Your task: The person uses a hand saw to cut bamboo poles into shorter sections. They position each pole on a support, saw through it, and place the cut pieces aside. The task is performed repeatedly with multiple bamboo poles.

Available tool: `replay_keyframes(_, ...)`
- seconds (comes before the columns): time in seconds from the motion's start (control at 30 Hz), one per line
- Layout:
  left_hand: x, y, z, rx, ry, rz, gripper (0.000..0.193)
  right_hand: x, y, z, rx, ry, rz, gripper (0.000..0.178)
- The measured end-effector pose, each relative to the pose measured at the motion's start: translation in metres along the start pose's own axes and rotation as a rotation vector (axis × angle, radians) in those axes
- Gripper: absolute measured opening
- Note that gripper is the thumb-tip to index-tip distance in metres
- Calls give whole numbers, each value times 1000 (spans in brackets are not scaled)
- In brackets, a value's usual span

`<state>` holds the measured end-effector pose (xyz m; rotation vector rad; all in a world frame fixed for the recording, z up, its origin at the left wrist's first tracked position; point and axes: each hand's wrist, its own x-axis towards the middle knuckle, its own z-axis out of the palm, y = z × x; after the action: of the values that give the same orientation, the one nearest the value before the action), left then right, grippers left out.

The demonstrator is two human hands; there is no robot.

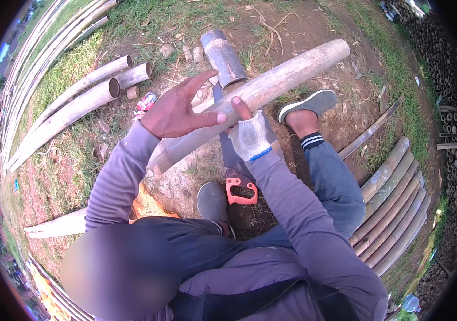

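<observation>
A thick pale bamboo pole (292, 72) slants across in front of me, its near left end low and its far right end raised. My right hand (251, 135), in a white glove with bare thumb showing, is closed round the pole's middle. My left hand (183, 109) is bare, its fingers spread and its thumb over the pole; whether it touches is unclear. Below the pole a handsaw (242, 191) with an orange handle lies between my feet, its blade passing beneath the pole. Just beyond lies a short, dark grey bamboo section (222, 58).
Several long bamboo poles (57, 64) lie at the far left, with shorter cut pieces (87, 101) nearer. On the right, several bamboo lengths (394, 208) lie side by side, near a split strip (373, 127). An orange mesh sack (151, 203) is by my left leg; stacked bamboo (447, 69) lines the far right.
</observation>
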<state>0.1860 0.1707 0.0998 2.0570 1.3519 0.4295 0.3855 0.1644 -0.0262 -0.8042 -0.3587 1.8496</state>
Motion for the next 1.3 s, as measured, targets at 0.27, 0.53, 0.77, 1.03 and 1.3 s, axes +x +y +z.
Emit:
replay_keyframes(0.27, -5, -59, 33, -763, -140, -426, 94, 107, -96, -70, 185, 254, 64, 80)
replay_keyframes(0.53, 25, -53, 80, -837, -40, -541, 83, 104, -107, -110, 113, 326, 84, 78)
replay_keyframes(0.77, -14, -56, 51, -476, -199, -293, 87, 91, -96, -86, -63, 157, -14, 69)
replay_keyframes(1.03, -126, -9, 75, -443, 301, -138, 94, -38, -99, 100, -782, -353, -358, 76)
replay_keyframes(1.3, -329, 43, 122, -496, 1228, -393, 92, -64, -47, 15, -1512, -668, -468, 64)
